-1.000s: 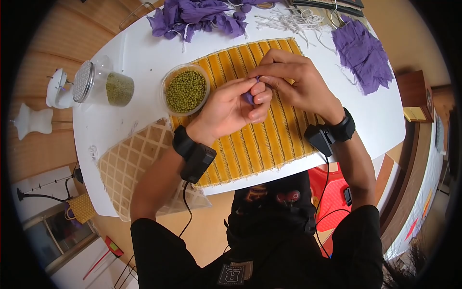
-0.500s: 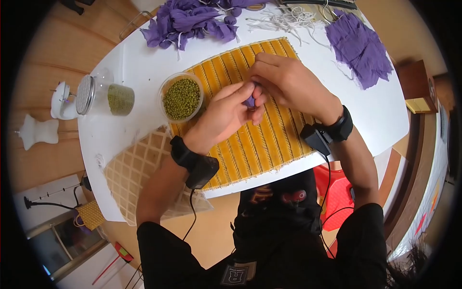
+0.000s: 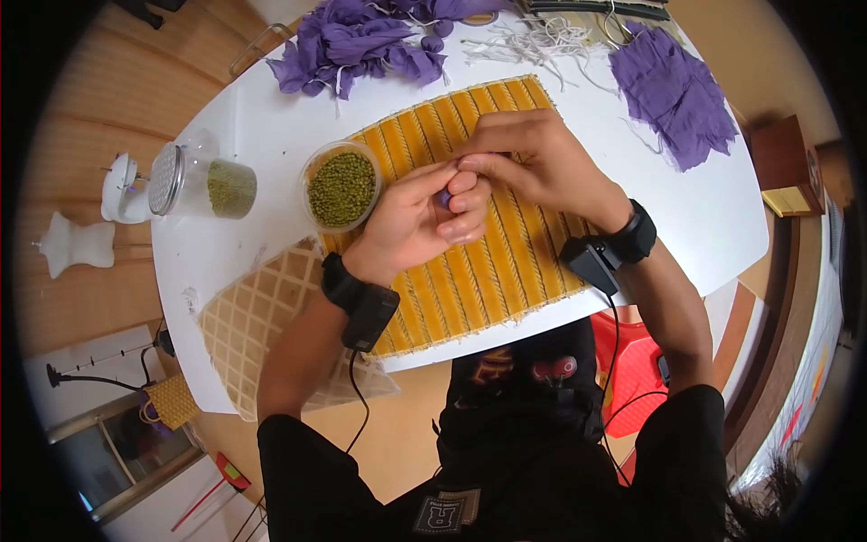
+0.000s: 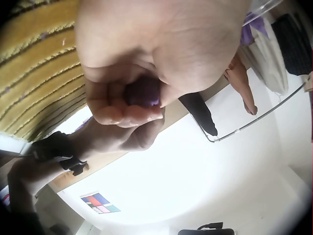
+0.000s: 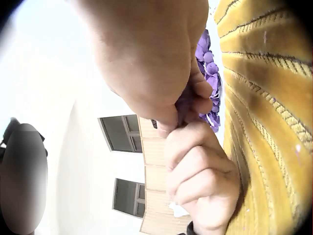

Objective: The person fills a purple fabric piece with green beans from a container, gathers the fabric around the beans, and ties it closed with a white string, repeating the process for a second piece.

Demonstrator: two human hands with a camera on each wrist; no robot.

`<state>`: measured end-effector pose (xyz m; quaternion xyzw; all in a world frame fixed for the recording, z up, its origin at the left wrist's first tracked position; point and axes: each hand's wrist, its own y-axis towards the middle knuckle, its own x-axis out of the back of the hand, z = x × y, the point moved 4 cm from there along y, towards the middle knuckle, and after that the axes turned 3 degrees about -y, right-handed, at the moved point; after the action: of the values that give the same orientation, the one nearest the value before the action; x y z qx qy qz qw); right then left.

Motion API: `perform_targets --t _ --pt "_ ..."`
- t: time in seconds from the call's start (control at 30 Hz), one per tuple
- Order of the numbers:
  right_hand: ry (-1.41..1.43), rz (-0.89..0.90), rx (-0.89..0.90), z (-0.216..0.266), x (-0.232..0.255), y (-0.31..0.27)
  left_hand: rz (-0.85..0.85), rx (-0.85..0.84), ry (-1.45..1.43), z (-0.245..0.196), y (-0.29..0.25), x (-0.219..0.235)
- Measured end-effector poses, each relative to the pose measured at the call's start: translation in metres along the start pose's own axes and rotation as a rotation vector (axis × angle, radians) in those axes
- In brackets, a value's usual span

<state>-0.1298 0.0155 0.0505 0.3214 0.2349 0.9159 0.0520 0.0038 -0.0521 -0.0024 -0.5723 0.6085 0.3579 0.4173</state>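
Note:
A small purple cloth bundle point(image 3: 443, 199) lies in the curled fingers of the left hand point(image 3: 420, 212), above the striped yellow cloth point(image 3: 488, 280). In the left wrist view the rounded bundle point(image 4: 143, 91) is gripped between palm and fingers. The right hand point(image 3: 542, 158) meets the left fingertips, its thumb and forefinger pinched together. From the right wrist view, dark purple cloth point(image 5: 184, 104) shows between the right hand's point(image 5: 151, 63) thumb and fingers, touching the left hand point(image 5: 200, 171).
A bowl of green beans point(image 3: 341, 188) stands left of the hands, beside a lidded jar point(image 3: 230, 188). Purple cloth pieces point(image 3: 352, 45) and white strings point(image 3: 542, 45) lie at the back; more purple cloth point(image 3: 673, 95) lies at right. A lattice-patterned cloth point(image 3: 257, 316) is at front left.
Both hands have shifted slightly left. The right fingers, bent over the bundle half a second ago, now extend to the left fingertips, and the left palm is turned up more.

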Motion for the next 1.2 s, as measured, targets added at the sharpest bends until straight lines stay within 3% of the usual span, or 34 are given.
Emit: perform_targets --t 0.2,0.43,0.5,0.53,0.6,0.67,0.7,0.73,0.77,0.8,0.87,1.2 --pt "-0.219 -0.063 0.087 0.006 0.005 0.001 -0.097 -0.041 0.088 -0.001 0.002 -0.007" --pt "-0.213 0.029 -0.054 0.004 0.01 0.003 -0.273 -0.011 0.457 -0.014 -0.003 -0.026" --pt "-0.165 0.062 -0.104 0.001 0.008 0.0 -0.405 -0.036 1.203 -0.022 -0.005 -0.028" --pt "-0.106 0.064 -0.135 -0.003 0.005 -0.002 -0.403 -0.031 1.209 -0.02 -0.004 -0.031" --pt "-0.047 0.058 -0.167 -0.003 0.006 -0.002 -0.376 -0.497 2.043 -0.024 -0.004 -0.057" --pt "0.408 0.235 -0.586 -0.012 0.001 -0.006 -0.418 -0.526 2.081 -0.021 -0.005 -0.064" --pt "0.408 0.228 -0.584 -0.012 0.002 -0.007 -0.466 -0.557 2.114 -0.021 -0.006 -0.066" --pt "0.594 0.228 -0.651 -0.014 -0.001 -0.009 -0.461 -0.558 2.119 -0.021 -0.005 -0.065" --pt "0.78 0.228 -0.713 -0.015 -0.004 -0.011 -0.439 -0.671 2.224 -0.021 -0.006 -0.066" --pt "0.777 0.224 -0.71 -0.016 -0.005 -0.011 -0.415 -0.788 2.325 -0.02 -0.006 -0.068" --pt "0.975 0.211 -0.802 -0.019 -0.011 -0.013 -0.454 -0.807 2.344 -0.017 -0.008 -0.067" --pt "1.199 0.257 -0.892 -0.023 -0.018 -0.016 -0.574 -0.909 2.56 -0.015 -0.002 -0.089"
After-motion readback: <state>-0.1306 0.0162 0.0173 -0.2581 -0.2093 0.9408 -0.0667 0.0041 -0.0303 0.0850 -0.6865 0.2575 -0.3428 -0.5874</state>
